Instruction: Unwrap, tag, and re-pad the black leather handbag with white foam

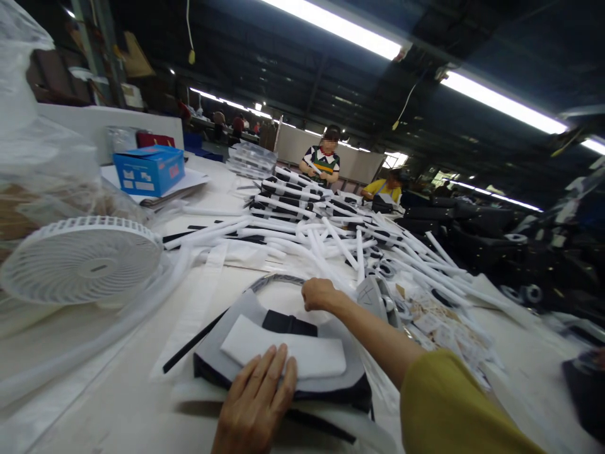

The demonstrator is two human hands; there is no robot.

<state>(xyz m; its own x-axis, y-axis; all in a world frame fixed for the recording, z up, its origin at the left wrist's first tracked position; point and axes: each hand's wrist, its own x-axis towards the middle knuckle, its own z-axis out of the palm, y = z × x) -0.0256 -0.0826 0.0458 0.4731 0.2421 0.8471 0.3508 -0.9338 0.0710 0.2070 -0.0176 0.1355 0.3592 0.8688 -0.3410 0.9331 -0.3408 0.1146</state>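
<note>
In front of me lies a grey and black bag [215, 337], flat on the table. A white foam pad [302, 354] rests on top of it, partly over a small black flap [289, 323]. My left hand [259, 394] is open, its fingers lying flat on the pad's near edge. A dark, shiny curved handle [271, 279], seemingly wrapped in clear film, arches beyond the bag. At the handle's right side my right hand [319, 295] is closed around it, hiding that part. A thin black strip [193, 340] sticks out on the left.
A white fan [89, 261] and a blue box [150, 169] stand left. Wrapped handles and white tubes [283, 230] are heaped ahead. A grey tape dispenser-like object [372, 296] and small tags [437, 321] lie right. Two people [321, 157] work across the table.
</note>
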